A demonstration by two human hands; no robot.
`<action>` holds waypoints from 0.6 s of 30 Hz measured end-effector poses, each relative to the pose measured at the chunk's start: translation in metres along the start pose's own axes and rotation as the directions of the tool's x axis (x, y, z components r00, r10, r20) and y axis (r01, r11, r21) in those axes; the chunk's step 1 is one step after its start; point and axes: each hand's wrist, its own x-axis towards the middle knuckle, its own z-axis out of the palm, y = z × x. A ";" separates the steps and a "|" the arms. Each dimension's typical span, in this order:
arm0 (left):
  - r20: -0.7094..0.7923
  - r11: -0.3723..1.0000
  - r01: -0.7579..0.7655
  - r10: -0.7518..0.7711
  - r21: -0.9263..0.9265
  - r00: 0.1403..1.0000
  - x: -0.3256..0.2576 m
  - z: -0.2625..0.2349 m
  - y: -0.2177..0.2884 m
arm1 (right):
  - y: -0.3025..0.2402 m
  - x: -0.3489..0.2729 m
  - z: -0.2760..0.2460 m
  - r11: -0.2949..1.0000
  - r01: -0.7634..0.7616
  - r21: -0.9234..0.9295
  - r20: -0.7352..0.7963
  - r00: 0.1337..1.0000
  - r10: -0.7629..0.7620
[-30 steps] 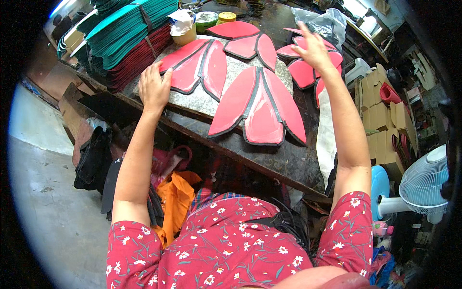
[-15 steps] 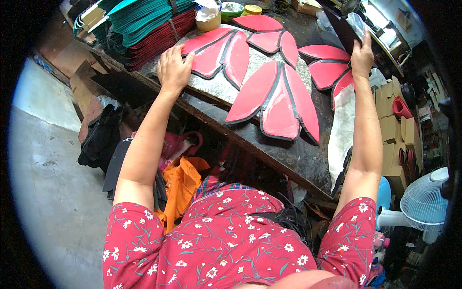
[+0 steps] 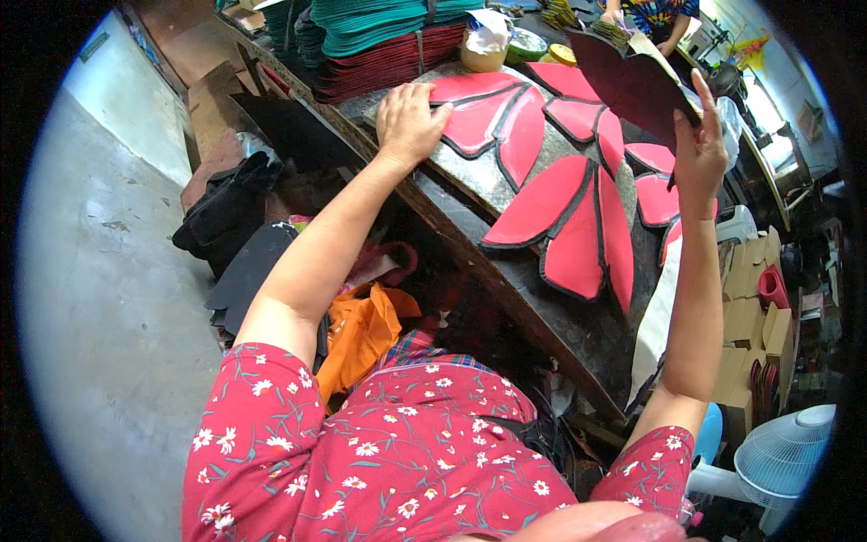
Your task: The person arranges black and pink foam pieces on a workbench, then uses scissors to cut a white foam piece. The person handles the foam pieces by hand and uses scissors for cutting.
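Pink petal-shaped pieces with black edging lie on the worktable (image 3: 569, 339). My left hand (image 3: 411, 126) rests on the tip of the far-left pink piece (image 3: 479, 108), fingers laid over it and thumb out to the side. Raised at the right, my right hand (image 3: 701, 167) grips a black scalloped sheet (image 3: 632, 83) by its edge, index finger pointing up. That sheet stands tilted above the table and hides parts of the pink pieces behind it. Nearest to me is another pink piece (image 3: 573, 253), apart from both hands.
Stacked teal sheets (image 3: 388, 27) and dark red sheets (image 3: 379, 72) stand at the back left, beside a jar (image 3: 485, 54). Cardboard boxes (image 3: 745, 316) and a fan (image 3: 786, 456) are at the right. Another person's arm (image 3: 673, 38) shows at the far side.
The black sheet has swung from edge-on at the far right to broad side showing above the pink pieces. My view has turned right; my left hand stays on the same pink piece.
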 end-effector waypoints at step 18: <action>-0.003 1.000 -0.017 0.017 -0.025 1.000 0.001 0.001 -0.001 | 0.045 0.004 0.160 0.724 -0.508 0.468 0.503 0.826 0.255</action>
